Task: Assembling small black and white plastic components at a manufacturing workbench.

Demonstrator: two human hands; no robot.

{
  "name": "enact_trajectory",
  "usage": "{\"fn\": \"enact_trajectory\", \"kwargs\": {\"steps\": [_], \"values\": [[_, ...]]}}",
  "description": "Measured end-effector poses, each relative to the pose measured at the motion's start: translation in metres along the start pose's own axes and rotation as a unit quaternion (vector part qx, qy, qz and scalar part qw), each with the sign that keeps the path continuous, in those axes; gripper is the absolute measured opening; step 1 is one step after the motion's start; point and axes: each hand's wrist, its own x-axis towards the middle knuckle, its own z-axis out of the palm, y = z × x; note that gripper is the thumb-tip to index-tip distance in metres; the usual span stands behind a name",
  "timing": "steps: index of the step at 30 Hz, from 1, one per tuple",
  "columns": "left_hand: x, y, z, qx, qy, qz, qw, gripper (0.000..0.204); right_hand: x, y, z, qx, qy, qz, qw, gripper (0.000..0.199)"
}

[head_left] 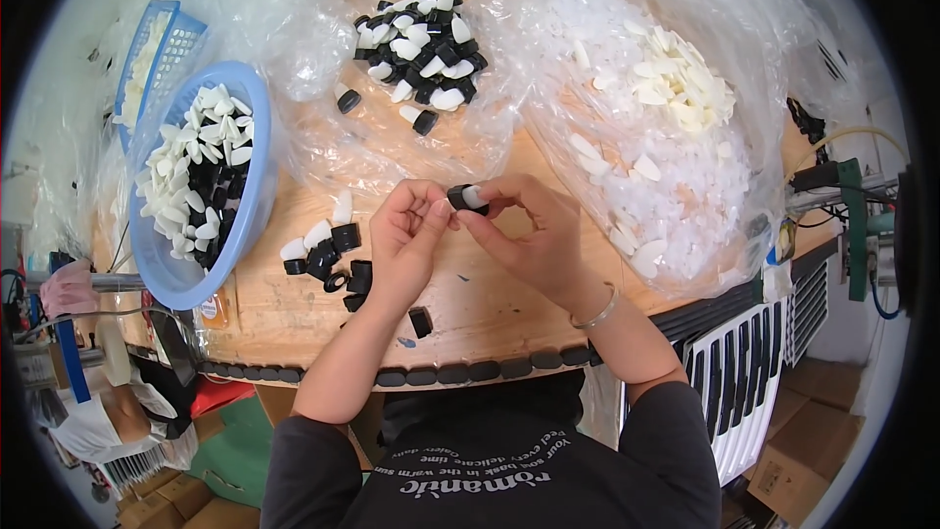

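Over the middle of the table, a small black cap with a white piece in it (470, 198) is pinched in the fingertips of my right hand (534, 226). My left hand (406, 235) is closed, its thumb and finger pinched together against the cap's left side; whatever lies between them is too small to make out. Left of my left wrist lie several loose black caps (321, 257), some with white oval pieces sticking out. A lone black cap (420, 322) rests closer to me, between my forearms.
Farther back is a heap of black-and-white caps (416, 49) on clear plastic. At right, plastic sheeting bears cream oval pieces (681, 84) and thin white flakes (676, 186). A blue basin (260, 128) of caps and a blue basket (188, 25) stand left. Dark ovals (470, 370) line the front edge.
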Motion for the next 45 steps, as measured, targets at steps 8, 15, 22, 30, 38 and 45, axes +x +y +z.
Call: {"fn": "enact_trajectory", "kwargs": {"steps": [8, 15, 22, 30, 38, 45], "values": [[-0.001, 0.004, 0.002, 0.027, -0.035, 0.035, 0.998, 0.012, 0.004, -0.004, -0.004, -0.013, -0.032, -0.038, 0.999, 0.021], [-0.001, 0.004, 0.002, 0.064, -0.036, 0.077, 0.994, 0.015, 0.004, -0.003, -0.004, 0.049, -0.04, -0.011, 0.998, 0.019], [-0.008, 0.005, -0.001, 0.048, -0.048, 0.001, 0.998, 0.011, -0.001, -0.013, 0.0, -0.003, 0.012, -0.014, 1.0, 0.019], [-0.004, 0.005, 0.004, 0.091, -0.027, 0.035, 0.995, 0.021, 0.0, -0.01, -0.003, -0.035, -0.019, -0.093, 0.995, 0.022], [0.006, 0.022, -0.004, 0.366, -0.089, 0.227, 0.898, 0.021, 0.004, -0.012, -0.014, -0.017, -0.074, -0.082, 0.994, 0.02], [0.005, 0.023, -0.007, 0.305, -0.131, 0.16, 0.93, 0.021, -0.001, -0.012, -0.009, -0.033, -0.061, -0.095, 0.993, 0.021]]}}
